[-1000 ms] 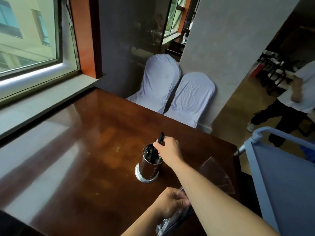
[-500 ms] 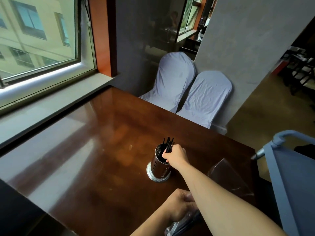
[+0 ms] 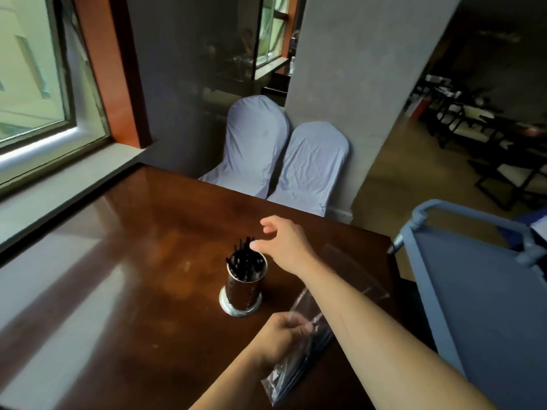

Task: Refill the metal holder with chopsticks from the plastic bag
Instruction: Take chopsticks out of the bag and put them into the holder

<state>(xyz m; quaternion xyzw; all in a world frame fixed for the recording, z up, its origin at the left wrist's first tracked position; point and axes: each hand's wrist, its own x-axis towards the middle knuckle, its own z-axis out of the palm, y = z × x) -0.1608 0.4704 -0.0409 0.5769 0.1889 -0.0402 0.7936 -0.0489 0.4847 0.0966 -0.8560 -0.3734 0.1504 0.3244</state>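
Head view: a person's two bare arms reach over a dark glossy wooden table (image 3: 124, 291).
Right hand: the right hand (image 3: 284, 244) hovers just above and beside the far right rim of the metal holder (image 3: 243, 287), fingers spread and relaxed, grasping nothing; one fingertip lies close to the tips of the chopsticks, and contact cannot be told.
Left hand: the left hand (image 3: 281, 335) is nearer the camera than the right hand, curled around the neck of the plastic bag (image 3: 299, 362) and gripping it.
Metal holder: it stands upright on the table on a wider round base, just below and to the left of the right hand, and a little beyond the left hand.
Chopsticks: dark chopsticks (image 3: 244, 261) stand in the holder, their tips fanned above the rim just left of the right hand's fingers.
Plastic bag: clear and crinkled, it runs from the left hand's grip down toward the camera, under the right forearm; dark thin sticks show inside it, blurred. More clear plastic (image 3: 352, 270) lies on the table to the right of the right forearm.
Beyond the hands: two covered chairs (image 3: 281, 155) stand against the wall past the table's far edge.
Right of the right arm: a grey-blue cart (image 3: 479, 291) with a tubular handle.
Far left of the hands: a window (image 3: 32, 66) above a pale sill.
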